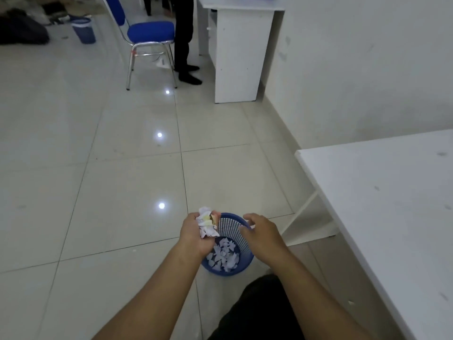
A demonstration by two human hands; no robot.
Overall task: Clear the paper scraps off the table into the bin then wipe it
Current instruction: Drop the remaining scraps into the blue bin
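Observation:
A small blue mesh bin [235,227] stands on the tiled floor below my hands, with several white paper scraps [224,256] inside it. My left hand [196,235] hovers over the bin's left rim, closed around a crumpled bunch of white and yellowish paper [207,223]. My right hand [259,230] is over the bin's right rim with fingers loosely spread, and a small pale scrap shows at its fingertips. The white table [382,197] lies to the right, its visible top bare apart from a few dark marks.
A blue chair [149,38] and a person's dark legs [183,45] stand far ahead beside a white desk [235,50]. Another blue bin [83,29] sits at far left. A white wall runs along the right. My dark trouser leg is at the bottom.

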